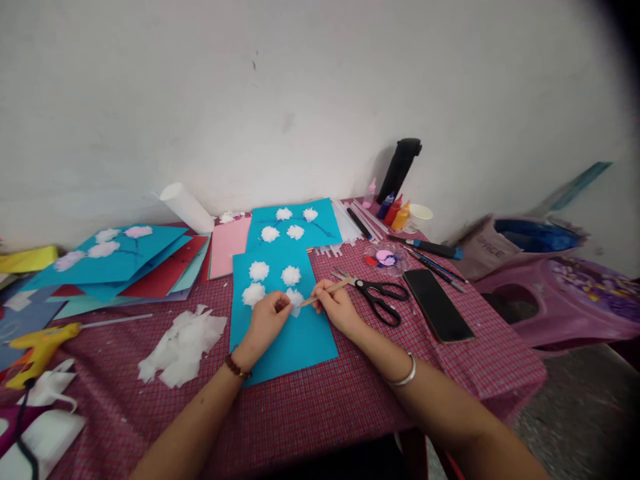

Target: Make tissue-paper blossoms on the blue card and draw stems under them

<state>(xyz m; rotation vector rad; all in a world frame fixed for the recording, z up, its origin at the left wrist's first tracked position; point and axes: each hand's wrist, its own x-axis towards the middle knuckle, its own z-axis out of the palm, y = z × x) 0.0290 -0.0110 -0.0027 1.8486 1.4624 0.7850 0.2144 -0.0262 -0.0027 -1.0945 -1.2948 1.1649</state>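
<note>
My right hand (336, 308) grips a thin wooden stick (340, 285), its tip resting at a small piece of white tissue paper (296, 311). Thumb and fingers of my left hand (270, 317) are pinched at the edge of that piece. Both hands are over a blue sheet of paper (285, 350). Fluffy white tissue tufts (259, 271) sit on its upper part, and the lowest right tuft (294, 295) lies between my hands. Black-handled scissors (383, 293) lie open just right of my right hand.
Loose tissue squares (183, 347) lie left of the sheet. A yellow glue gun (43, 350) is at far left, near stacked coloured papers (150, 267). On the right are a phone (437, 305), paint bottles (400, 215) and a palette (386, 259). A second decorated sheet (320, 227) lies behind.
</note>
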